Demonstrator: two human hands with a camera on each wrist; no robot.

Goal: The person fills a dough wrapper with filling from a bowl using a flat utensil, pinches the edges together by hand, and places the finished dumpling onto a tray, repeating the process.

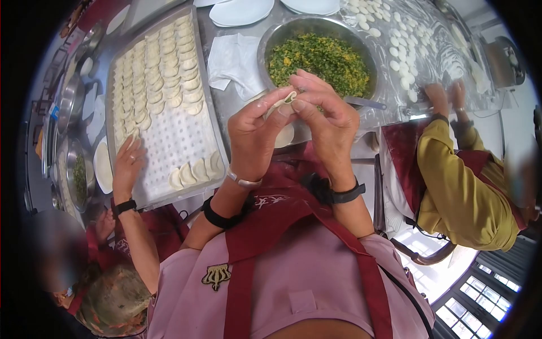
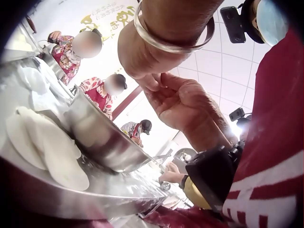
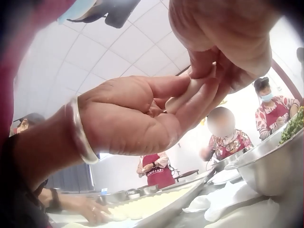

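Observation:
In the head view, a small folded dumpling [image 1: 289, 98] is held up in front of the chest, over the table's near edge. My left hand [image 1: 253, 135] pinches it from the left with thumb and fingers. From the other side, my right hand [image 1: 328, 121] pinches its edge, the thumbs close together. The right wrist view shows a pale strip of the dumpling [image 3: 183, 98] between the left fingers; the rest is hidden. Behind the hands stands a steel bowl [image 1: 264, 53] of chopped green and yellow filling [image 1: 319, 62]. Pale oval wrappers [image 2: 50, 147] lie beside the bowl.
Left of my hands, a perforated tray [image 1: 169, 133] carries rows of dumplings [image 1: 161, 68]; another person's hand [image 1: 130, 161] touches it. A white cloth [image 1: 234, 62], plates [image 1: 243, 12] and a metal handle [image 1: 367, 103] surround the bowl. At right, someone's hands [image 1: 440, 99] work near small dough pieces [image 1: 403, 62].

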